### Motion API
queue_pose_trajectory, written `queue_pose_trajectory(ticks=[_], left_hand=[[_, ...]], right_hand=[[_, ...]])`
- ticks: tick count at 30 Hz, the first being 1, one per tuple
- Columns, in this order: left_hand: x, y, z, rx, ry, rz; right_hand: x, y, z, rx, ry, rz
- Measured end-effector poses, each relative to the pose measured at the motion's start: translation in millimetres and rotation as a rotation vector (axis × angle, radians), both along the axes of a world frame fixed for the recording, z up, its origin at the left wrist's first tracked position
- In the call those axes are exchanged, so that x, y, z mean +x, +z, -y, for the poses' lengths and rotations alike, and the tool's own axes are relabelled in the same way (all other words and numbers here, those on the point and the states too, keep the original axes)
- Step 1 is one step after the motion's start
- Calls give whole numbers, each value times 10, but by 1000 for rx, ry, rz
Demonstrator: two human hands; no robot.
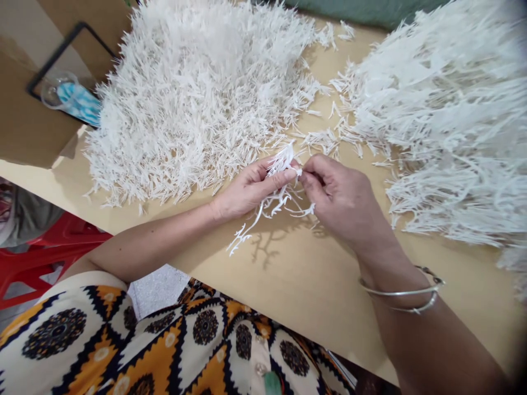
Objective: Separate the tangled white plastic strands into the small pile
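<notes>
My left hand (251,187) is closed on a small bunch of white branched pieces (281,159), pinched between thumb and fingers. Thin branching stems of the bunch hang below the fingers over the table. My right hand (346,200), a bracelet at its wrist, pinches the bunch at its right side, close to the left thumb tip. A large pile of feathery white pieces (197,104) lies just beyond my left hand. Another pile of longer white branched pieces (448,126) is to the right of my right hand.
The tan table (230,280) has loose white bits between the piles. At the back left stand a cardboard box (28,126), a black metal frame and a clear cup (57,90) beside a blue-and-white item. A red stool (69,230) is at the left edge. Green material lies at the back.
</notes>
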State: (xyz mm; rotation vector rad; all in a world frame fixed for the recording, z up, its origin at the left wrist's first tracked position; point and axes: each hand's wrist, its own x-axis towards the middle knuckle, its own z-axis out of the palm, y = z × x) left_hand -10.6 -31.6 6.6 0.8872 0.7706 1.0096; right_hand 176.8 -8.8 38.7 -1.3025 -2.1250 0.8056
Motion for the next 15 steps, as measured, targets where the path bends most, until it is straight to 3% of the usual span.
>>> queue_pose_trajectory(ticks=[5, 10, 15], left_hand=[[24, -53, -16, 11, 46, -8], [45, -7, -27, -38, 74, 12], [54, 22, -15, -50, 101, 33]], right_hand=[[-57, -42, 2, 51, -53, -1], [-93, -96, -27, 71, -89, -4], [-25, -68, -40, -41, -33, -90]])
